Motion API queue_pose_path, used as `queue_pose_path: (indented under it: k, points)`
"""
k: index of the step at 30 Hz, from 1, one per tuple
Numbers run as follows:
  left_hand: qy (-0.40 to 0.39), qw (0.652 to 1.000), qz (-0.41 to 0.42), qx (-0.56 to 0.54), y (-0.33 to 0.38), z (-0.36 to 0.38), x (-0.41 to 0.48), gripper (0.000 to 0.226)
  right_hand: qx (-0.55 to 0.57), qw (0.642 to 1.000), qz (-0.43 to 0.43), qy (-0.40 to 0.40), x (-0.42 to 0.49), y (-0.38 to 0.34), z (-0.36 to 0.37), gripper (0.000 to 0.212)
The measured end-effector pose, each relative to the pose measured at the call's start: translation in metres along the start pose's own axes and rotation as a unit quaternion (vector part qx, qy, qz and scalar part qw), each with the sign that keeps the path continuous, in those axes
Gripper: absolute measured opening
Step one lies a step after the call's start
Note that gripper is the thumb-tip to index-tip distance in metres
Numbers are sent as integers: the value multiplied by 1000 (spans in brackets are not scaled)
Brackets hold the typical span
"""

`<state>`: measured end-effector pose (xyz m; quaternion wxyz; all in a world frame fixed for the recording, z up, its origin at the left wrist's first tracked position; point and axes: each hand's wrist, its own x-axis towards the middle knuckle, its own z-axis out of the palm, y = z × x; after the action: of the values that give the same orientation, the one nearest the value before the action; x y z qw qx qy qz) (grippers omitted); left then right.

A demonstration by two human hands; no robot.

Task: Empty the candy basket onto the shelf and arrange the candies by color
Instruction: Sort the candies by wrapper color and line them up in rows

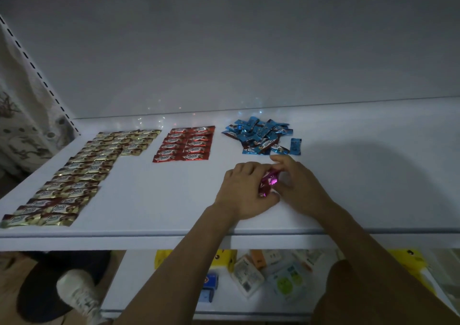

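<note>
both grips are bunched together near the front of the shelf [174, 212]. the left grip [245, 190] is curled round a little bundle of pink candies [270, 179], and the right grip [296, 183] is pinching the same bundle from the other side. so the pink ones are squeezed between the two, low over the shelf top. can't tell if they actually touch it.

just beyond the grips, further back, there's a loose heap of blue candies [258, 135], with a stray blue candy [295, 146] just right of the heap. off to the left of the left grip are the red candies [186, 145] in two tidy columns. further left again the gold candies [82, 175] lie in long rows running to the front edge. under the grips there's a lower shelf [159, 287] with assorted packets [249, 275].
</note>
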<state>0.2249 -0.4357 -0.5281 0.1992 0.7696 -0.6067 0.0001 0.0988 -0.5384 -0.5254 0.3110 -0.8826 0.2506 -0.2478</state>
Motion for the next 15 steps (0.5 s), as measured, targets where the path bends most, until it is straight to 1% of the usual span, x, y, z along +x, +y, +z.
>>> queue_pose_path:
  k: [3, 5, 7, 10, 13, 15]
  points:
    - [15, 1000, -6, -8, 0, -2, 0, 66, 47, 998, 13, 28, 1, -1, -2, 41]
    - [46, 998, 9, -30, -1, -3, 0, 56, 75, 996, 23, 35, 0, -3, -4, 34]
    - [65, 997, 26, -28, -3, -1, 0, 46, 80, 996, 22, 33, -2, -4, -5, 31]
    - [81, 996, 23, -4, -4, -2, 2, 40, 73, 997, 11, 20, -4, -6, -6, 35]
    - [93, 995, 24, -2, -5, -7, 1, 40, 73, 997, -21, 7, -7, -11, -8, 38]
    - [96, 995, 30, -14, -5, -9, -1, 42, 51, 998, -39, 5, -9, -14, -8, 36]
